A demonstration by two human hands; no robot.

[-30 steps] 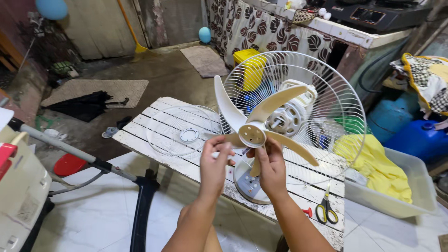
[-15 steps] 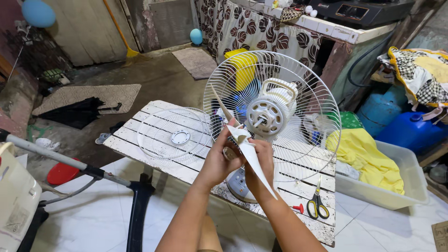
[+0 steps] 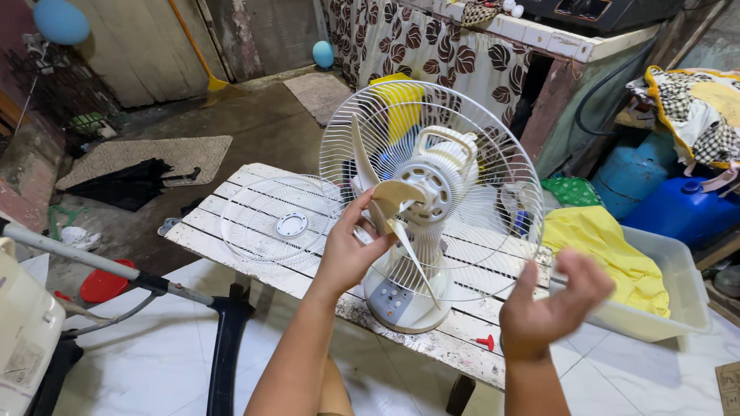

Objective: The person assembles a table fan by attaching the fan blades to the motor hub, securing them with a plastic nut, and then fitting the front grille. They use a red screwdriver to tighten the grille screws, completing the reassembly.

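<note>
Head view: only one camera here, looking down over both arms at a white slatted bench [image 3: 231, 202].
Left hand [image 3: 348, 250]: fingers wrapped around the hub of the cream fan blade [image 3: 389, 202], so it's holding that. One blade sticks up, another points down past the wrist.
Fan blade spot: right in front of the motor housing [image 3: 441, 179], looks tilted off to the side rather than sitting square. Can't tell if it's touching the shaft.
Right hand [image 3: 551, 296]: palm up, fingers loosely curled and spread, holding nothing, hovering at the lower right edge of the rear guard [image 3: 493, 131], a bit blurred.
Fan body: rear guard stands upright behind the motor, grey control base [image 3: 397, 296] rests on the bench.
Front guard [image 3: 281, 223]: lies flat on the bench, left of the fan, well clear of both hands.
Small stuff: little red screwdriver [image 3: 486, 341] lies on the bench near the front edge.
Off to the right: white plastic tub [image 3: 678, 296] with a yellow cloth [image 3: 609, 254] in it, blue jugs [image 3: 682, 212] behind.
</note>
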